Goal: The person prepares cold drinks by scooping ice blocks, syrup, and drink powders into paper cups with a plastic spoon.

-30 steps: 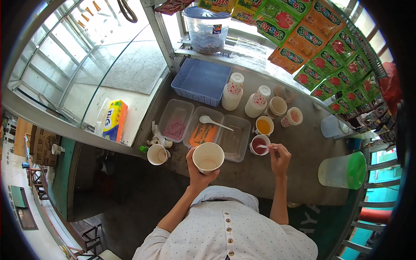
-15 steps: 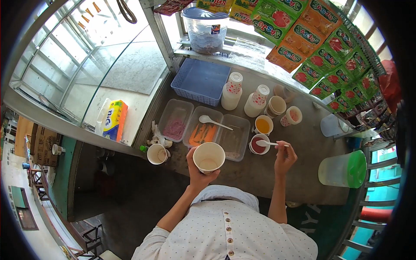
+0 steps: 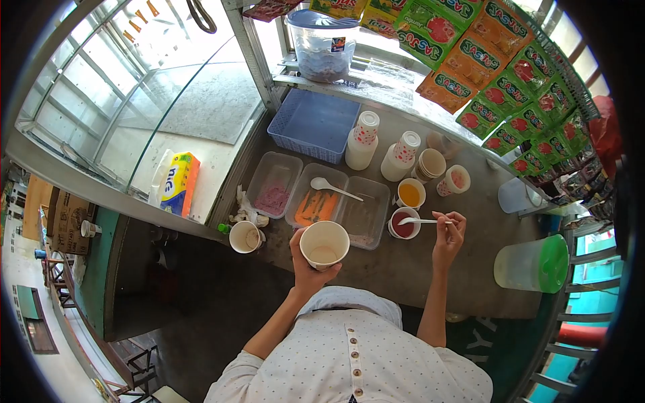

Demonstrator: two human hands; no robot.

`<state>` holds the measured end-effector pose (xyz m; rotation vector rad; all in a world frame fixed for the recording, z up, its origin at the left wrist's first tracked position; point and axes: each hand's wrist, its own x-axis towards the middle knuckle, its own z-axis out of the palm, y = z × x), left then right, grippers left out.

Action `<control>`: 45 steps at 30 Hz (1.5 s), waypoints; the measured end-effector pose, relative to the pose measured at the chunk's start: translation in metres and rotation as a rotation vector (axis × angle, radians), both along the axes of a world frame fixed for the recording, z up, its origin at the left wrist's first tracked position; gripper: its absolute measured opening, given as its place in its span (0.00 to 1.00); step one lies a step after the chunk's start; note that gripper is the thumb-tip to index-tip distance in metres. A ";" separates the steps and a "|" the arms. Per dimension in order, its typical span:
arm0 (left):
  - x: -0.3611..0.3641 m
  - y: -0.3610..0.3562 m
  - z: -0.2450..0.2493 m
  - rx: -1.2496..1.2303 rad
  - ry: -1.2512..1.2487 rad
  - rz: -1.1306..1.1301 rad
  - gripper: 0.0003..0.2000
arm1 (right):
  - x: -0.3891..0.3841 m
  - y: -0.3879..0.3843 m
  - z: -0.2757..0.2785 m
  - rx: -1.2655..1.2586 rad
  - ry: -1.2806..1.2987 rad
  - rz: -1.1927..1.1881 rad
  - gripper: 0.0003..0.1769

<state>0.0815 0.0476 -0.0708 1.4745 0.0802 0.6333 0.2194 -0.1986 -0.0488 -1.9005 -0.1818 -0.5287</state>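
Shifted frame-right, the right grip (image 3: 448, 240) pinches a white spoon (image 3: 426, 221) lying sideways, bowl leftward over the red-filled cup (image 3: 392, 232); the left grip (image 3: 310, 273) clasps a paper cup (image 3: 325, 236).

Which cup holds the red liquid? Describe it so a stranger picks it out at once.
On the grey counter, find the rightmost of three clear trays. Just right of it stands a small paper cup, with the white spoon in the right hand reaching its mouth. Its dark red liquid sets it apart from the cup just beyond, which holds orange-yellow liquid.
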 end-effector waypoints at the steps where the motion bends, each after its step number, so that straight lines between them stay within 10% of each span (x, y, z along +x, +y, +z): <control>1: 0.000 0.000 0.000 0.010 0.002 -0.001 0.45 | 0.000 0.000 0.002 -0.047 -0.011 -0.033 0.09; 4: 0.000 0.000 -0.001 0.012 0.013 -0.004 0.45 | 0.002 -0.001 -0.003 0.266 0.035 0.074 0.10; 8: 0.001 -0.001 -0.001 -0.010 0.022 -0.012 0.44 | 0.001 -0.007 -0.003 0.042 0.047 0.002 0.11; 45: 0.000 -0.001 -0.003 0.030 0.008 -0.011 0.43 | 0.007 -0.034 -0.029 0.581 0.371 -0.238 0.10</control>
